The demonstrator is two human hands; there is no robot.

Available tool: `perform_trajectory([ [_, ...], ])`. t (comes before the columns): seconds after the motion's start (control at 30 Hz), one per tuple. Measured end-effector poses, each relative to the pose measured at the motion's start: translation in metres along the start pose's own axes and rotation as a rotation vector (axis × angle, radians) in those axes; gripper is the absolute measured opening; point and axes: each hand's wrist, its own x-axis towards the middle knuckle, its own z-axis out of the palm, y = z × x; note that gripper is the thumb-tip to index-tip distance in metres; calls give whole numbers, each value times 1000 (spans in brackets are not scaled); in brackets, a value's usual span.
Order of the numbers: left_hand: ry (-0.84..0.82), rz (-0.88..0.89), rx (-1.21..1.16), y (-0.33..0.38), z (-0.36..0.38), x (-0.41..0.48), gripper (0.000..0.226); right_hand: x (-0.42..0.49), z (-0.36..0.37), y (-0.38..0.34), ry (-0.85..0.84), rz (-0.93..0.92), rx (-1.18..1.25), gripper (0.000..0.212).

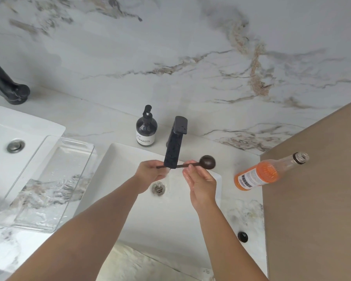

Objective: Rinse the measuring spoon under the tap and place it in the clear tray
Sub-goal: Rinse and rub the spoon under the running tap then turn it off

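1. The measuring spoon [193, 163] was held level over the sink [130, 209], its handle passing under the black tap [173, 151], likely so water could run over it.
2. The left hand [150, 171] pinched the handle's end; its grip was closed on it.
3. The right hand [199, 179] had fingers loosely spread, touching the handle near the bowl.
4. The clear tray [49, 179] waited on the tabletop, left of the sink.
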Motion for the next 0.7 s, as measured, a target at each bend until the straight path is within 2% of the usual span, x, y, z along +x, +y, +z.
perform_trajectory([
  [0.1, -10, -88, -54, 5, -20, -5, 12, 3, 0, 5, 124, 125, 147, 10],
  [0.2, -92, -216, -132, 8, -31, -9, 9, 3, 3, 14, 142, 229, 196, 6],
  [0.33, -230, -334, -134, 6, -34, -19, 22, 0, 5, 23, 128, 307, 188, 9],
  [0.43, -213, -314, -96, 7, -28, -23, 22, -4, 10, 29, 100, 335, 153, 9],
  [0.6, -119, -220, 230, 11, -13, -21, 22, 0, 10, 19, 75, 305, 148, 10],
  [0.7, -62, -195, 157, 16, -18, -14, 20, 12, -4, -3, 147, 236, 226, 13],
])
